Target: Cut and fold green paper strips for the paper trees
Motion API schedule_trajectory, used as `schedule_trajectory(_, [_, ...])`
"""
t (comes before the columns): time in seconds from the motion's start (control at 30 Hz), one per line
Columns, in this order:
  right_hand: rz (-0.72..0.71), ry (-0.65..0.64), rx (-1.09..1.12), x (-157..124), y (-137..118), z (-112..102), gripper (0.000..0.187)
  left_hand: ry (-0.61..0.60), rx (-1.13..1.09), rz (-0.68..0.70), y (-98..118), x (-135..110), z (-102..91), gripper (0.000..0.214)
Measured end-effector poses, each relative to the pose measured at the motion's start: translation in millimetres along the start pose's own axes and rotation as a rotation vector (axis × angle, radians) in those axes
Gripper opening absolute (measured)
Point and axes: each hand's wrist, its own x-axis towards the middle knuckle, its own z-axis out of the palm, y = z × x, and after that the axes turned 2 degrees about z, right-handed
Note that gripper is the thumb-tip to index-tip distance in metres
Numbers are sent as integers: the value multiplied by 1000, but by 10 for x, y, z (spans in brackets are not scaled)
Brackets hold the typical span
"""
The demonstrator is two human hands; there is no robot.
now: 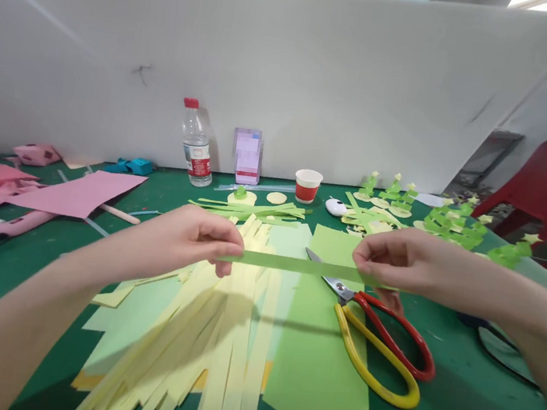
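Note:
Stretched level between my two hands is a narrow green paper strip (298, 265). My left hand (199, 235) pinches one end between thumb and fingers. The other end is pinched by my right hand (397, 262). Below the strip lie many pale yellow paper strips (221, 332) in a loose pile. A green paper sheet (317, 365) rests to their right. Scissors (343, 291) with one red and one yellow handle lie partly on that sheet, blades partly spread, under my right hand. Pale green sheets (137, 321) show beneath the yellow strips.
A water bottle (197, 154), a phone (247, 156) and a paper cup (307, 186) stand along the white panel (289, 86). Small green paper trees (452, 225) fill the back right. Pink paper (78, 193) and a glue gun (24, 224) with a cable lie left.

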Motion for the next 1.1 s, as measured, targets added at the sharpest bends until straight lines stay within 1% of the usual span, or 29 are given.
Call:
schedule_trajectory(0.03, [-2,-9,-9,-10,3,-2,16,1,39,-3,-9,-8,0,24])
schedule_trajectory(0.1, [-2,-36,-13,-12,0,56,15,46,95,26,-16,-12,55,25])
schedule_trajectory(0.2, [-30,-47,-46,24,-27,256,10,129,193,162,4,6,259,34])
schedule_trajectory(0.23, [-51,-39,-69,39,-42,329,9,116,229,216,20,13,343,33])
schedule_trajectory(0.3, [-85,-15,-107,63,-73,447,9,35,266,320,65,21,500,30])
schedule_trajectory(0.37, [-83,-27,-79,73,-96,504,9,7,253,356,113,21,608,33])
schedule_trajectory(0.43, [-58,-83,17,69,-103,492,9,29,213,357,148,18,642,34])
schedule_trajectory(0.5, [-39,-126,107,54,-94,417,9,57,164,348,160,14,608,32])
schedule_trajectory(0.57, [-22,-119,144,28,-74,298,11,98,123,336,153,12,528,29])
schedule_trajectory(0.73, [-25,-62,90,-43,30,-48,24,193,19,279,131,5,324,25])
schedule_trajectory(0.8, [-39,-16,53,-73,73,-147,25,220,-52,228,133,-3,291,26])
schedule_trajectory(0.87, [-34,24,24,-113,90,-214,25,222,-140,166,136,-13,276,26])
schedule_trajectory(0.93, [17,92,-1,-161,79,-260,23,231,-260,113,138,-20,259,26])
schedule_trajectory(1.0, [73,215,-36,-195,57,-293,30,264,-447,88,144,-24,231,28])
schedule_trajectory(1.07, [83,364,-48,-186,40,-296,36,294,-675,73,161,-21,211,30])
schedule_trajectory(1.1, [64,408,-22,-161,35,-275,34,277,-781,59,173,-17,213,30])
